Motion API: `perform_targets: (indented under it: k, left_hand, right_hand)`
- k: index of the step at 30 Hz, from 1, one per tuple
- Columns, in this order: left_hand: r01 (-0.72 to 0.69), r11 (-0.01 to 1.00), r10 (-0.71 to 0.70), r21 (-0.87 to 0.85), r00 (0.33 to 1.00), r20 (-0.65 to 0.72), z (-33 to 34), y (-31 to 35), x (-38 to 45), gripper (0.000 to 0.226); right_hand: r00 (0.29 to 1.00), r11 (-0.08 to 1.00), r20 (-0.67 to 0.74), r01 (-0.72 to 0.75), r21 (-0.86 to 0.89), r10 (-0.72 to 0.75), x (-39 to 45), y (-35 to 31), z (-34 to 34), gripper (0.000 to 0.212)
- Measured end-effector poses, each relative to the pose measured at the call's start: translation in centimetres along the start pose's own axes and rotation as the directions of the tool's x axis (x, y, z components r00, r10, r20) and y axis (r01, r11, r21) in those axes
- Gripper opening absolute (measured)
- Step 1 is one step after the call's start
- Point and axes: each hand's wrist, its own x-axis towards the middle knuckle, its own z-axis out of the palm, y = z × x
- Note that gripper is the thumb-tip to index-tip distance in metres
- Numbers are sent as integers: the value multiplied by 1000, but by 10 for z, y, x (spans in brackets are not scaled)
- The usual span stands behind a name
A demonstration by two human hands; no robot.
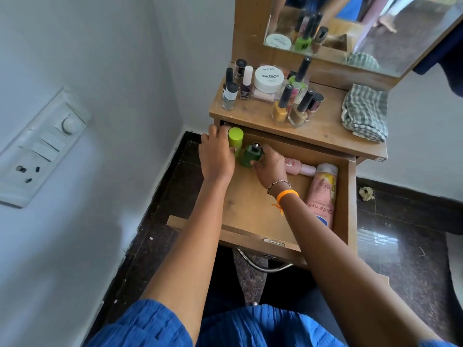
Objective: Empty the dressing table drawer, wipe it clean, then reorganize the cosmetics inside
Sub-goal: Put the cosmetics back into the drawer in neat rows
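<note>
Both of my hands are down in the open drawer (pixel 344 196), working its back left corner. My left hand (pixel 216 156) is curled round a lime-capped bottle (pixel 235 140) standing upright against the left wall, fingers wrapped on its far side. My right hand (pixel 269 169) grips a dark green bottle (pixel 251 155) just beside it, thumb and fingers closed on its body; its small dark top is uncovered and points up. The two bottles stand touching or nearly so; I cannot tell which. Along the drawer's right side lies a pink lotion tube (pixel 322 196), flat, and a smaller pink bottle (pixel 300 168) lies on its side near the back, partly hidden by my right wrist. The middle and front of the drawer floor show bare wood. On the tabletop above sit a cluster of nail polish bottles (pixel 292 106), a white jar of nail polish wipes (pixel 269 78) and a folded checked cloth (pixel 364 112). My reading: the cloth set aside, the bare floor and most of the small items up top point to the reorganizing step, with the green pair being stood in the corner, though I cannot rule out that they are being lifted out. Next move, as I judge it: seat both bottles upright, let go without tipping them, then reach up for the polish bottles and bring them down in a row.
</note>
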Motion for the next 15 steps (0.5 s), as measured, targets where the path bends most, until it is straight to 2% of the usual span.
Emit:
perform_targets:
  k: [8, 15]
  left_hand:
    - [-4, 1000, 5, 6, 1000, -8, 2, 0, 1, 46]
    - [-1, 1000, 1, -7, 1000, -7, 3, 0, 2, 46]
  right_hand:
    - [998, 999, -37, -43, 25, 44, 11, -6, 7, 41]
    - [987, 997, -151, -37, 70, 48, 11, -6, 18, 37]
